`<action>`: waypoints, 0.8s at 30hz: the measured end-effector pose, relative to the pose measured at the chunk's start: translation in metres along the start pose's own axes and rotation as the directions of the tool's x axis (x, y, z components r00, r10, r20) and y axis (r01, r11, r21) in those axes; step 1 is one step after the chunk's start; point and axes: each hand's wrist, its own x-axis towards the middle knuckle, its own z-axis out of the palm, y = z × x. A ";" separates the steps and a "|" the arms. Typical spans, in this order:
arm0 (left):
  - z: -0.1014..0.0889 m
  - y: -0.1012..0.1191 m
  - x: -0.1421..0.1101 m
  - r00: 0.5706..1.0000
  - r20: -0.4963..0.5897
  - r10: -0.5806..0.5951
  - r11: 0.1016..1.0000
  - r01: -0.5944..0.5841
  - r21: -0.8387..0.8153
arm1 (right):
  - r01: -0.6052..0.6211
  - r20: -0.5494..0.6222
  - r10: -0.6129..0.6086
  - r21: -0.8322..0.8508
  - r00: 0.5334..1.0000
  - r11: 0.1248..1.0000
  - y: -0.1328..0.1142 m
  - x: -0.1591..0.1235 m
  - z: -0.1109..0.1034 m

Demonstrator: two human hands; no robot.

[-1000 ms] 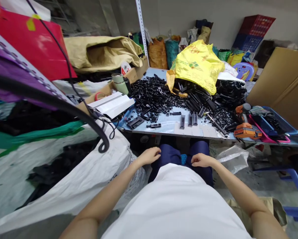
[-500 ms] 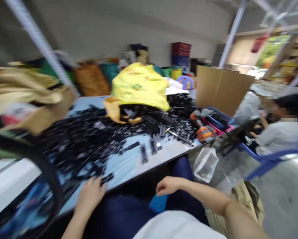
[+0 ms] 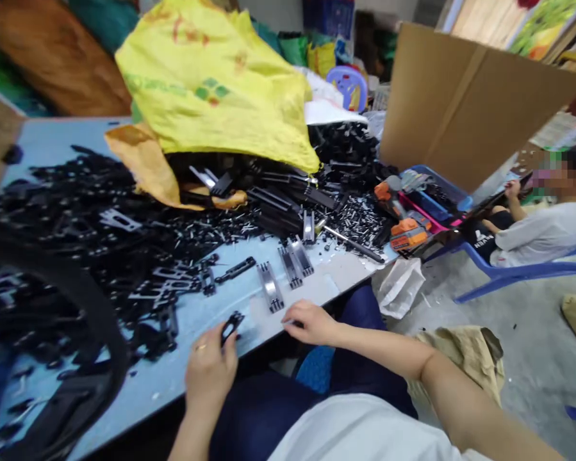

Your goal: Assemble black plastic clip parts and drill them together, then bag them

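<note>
My left hand point(image 3: 209, 368) is at the near edge of the light blue table point(image 3: 191, 320), fingers closed on a small black plastic part point(image 3: 231, 325). My right hand point(image 3: 309, 321) rests curled on the table edge, fingertips pinched beside a flat black strip point(image 3: 270, 286); what they hold, if anything, is too small to see. Two more black strips point(image 3: 295, 261) lie side by side just beyond. A big heap of black plastic parts point(image 3: 100, 237) covers the table's left and middle.
A yellow sack point(image 3: 211, 83) spills black parts at the back. An orange cordless drill point(image 3: 403, 224) lies at the right end beside a blue tray point(image 3: 432, 202). A large cardboard sheet point(image 3: 465, 102) stands behind. A seated person point(image 3: 537, 227) is at the right. A thick black hose point(image 3: 76, 307) curves at left.
The view has swung right and leaned in over the table. Both hands have risen from my lap to the table edge; the left has taken hold of a black part.
</note>
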 end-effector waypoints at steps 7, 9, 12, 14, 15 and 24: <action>0.045 0.015 -0.009 0.990 -0.124 -0.067 0.989 0.083 0.124 | -0.027 -0.084 0.008 -0.223 0.996 0.974 0.013 0.064 0.015; 0.047 0.016 -0.012 0.986 -0.109 -0.123 0.986 0.134 0.098 | 0.063 0.021 -0.059 -0.257 0.998 0.964 0.029 0.073 0.005; 0.045 0.019 -0.008 0.968 -0.059 -0.244 0.969 0.245 0.008 | 0.017 0.001 -0.018 -0.306 1.000 0.952 0.056 0.081 -0.024; 0.043 0.024 -0.001 0.935 -0.039 -0.353 0.930 0.346 -0.124 | -0.082 -0.119 0.048 -0.305 0.992 0.949 0.066 0.081 -0.043; 0.042 0.028 0.004 0.905 -0.034 -0.424 0.885 0.406 -0.228 | -0.109 -0.174 0.062 -0.279 0.983 0.954 0.066 0.080 -0.049; 0.029 0.086 0.031 0.680 0.258 -0.686 0.053 0.401 -0.914 | -0.151 0.151 0.099 0.395 0.984 0.906 -0.017 0.043 -0.022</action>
